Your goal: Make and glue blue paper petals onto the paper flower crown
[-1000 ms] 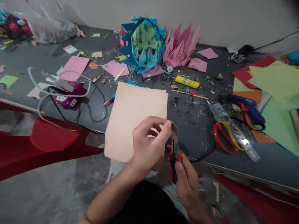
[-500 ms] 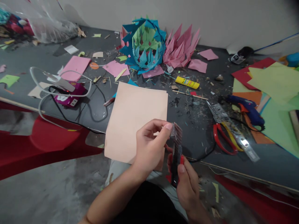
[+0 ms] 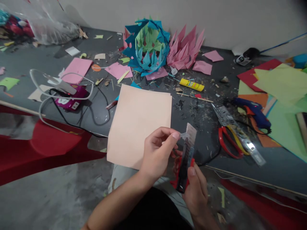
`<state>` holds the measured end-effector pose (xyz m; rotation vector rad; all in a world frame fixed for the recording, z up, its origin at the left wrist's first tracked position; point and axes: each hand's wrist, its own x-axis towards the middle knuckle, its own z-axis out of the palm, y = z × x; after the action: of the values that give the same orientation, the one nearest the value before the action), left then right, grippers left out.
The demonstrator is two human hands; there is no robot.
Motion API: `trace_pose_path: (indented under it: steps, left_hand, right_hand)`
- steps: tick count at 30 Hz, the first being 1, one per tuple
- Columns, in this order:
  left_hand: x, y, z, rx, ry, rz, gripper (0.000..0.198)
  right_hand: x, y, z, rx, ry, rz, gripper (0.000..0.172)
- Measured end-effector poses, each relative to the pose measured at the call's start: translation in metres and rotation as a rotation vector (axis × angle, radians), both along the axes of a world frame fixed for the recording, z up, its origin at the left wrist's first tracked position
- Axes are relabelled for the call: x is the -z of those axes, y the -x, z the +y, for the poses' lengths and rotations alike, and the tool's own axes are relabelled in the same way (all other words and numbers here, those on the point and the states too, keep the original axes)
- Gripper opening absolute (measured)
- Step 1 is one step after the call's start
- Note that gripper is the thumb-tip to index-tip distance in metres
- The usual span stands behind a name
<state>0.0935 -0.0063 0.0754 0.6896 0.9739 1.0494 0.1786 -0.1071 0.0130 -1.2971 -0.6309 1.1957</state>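
My right hand (image 3: 195, 188) is wrapped round a red and black box cutter (image 3: 183, 169), whose wide blade (image 3: 191, 132) points up and away from me. Thumb and finger of my left hand (image 3: 159, 148) pinch a small clear scrap (image 3: 184, 135) that touches the blade's left edge; it may be dried glue or film. Beneath and beyond my left hand, peach paper sheets (image 3: 144, 111) lie at the table's front edge, their near end over my lap.
Scissors (image 3: 230, 143) and a clear ruler (image 3: 249, 145) lie right, beside a blue glue gun (image 3: 254, 111) and coloured paper (image 3: 285, 83). A yellow glue stick (image 3: 192, 84) and folded-paper rings (image 3: 150, 48) lie further back. A purple power socket (image 3: 72, 97) with cables is left.
Both hands have shifted slightly right. The blade has moved right and away from my left fingertips, with the clear scrap now stretched between them.
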Motion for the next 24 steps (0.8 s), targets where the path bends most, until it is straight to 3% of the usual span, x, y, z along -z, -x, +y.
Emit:
trace_pose_path:
  steps: [24]
  left_hand:
    - [0.003,0.014,-0.012,0.061,-0.254,0.19,0.015]
  right_hand:
    - [-0.012,0.003,0.011,0.065,0.048,0.079,0.035]
